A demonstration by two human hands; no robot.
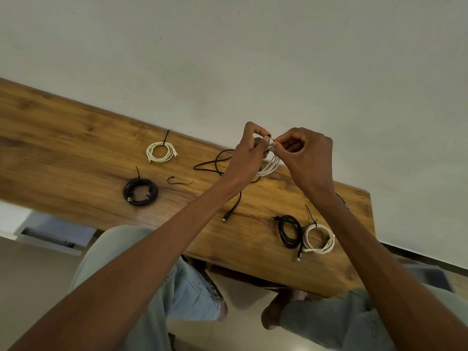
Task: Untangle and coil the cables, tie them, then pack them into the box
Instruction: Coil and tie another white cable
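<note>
From my remote seat I see a plain off-white wall (228, 46) filling the upper half of the frame. Below it a brown wood-grain tabletop (63, 138) runs diagonally from the left edge to the lower right. Pale glossy floor tiles (243, 335) show at the bottom, and a white drawer unit (45, 234) sits at the lower left. Light is soft and even.

A: Where does the one view look from?
B: From the person's head, above the near edge of the wooden table (76, 138), tilted forward and down.
A: How near?
B: Close; the table runs slantwise, with the wall (228, 46) beyond its far edge.
</note>
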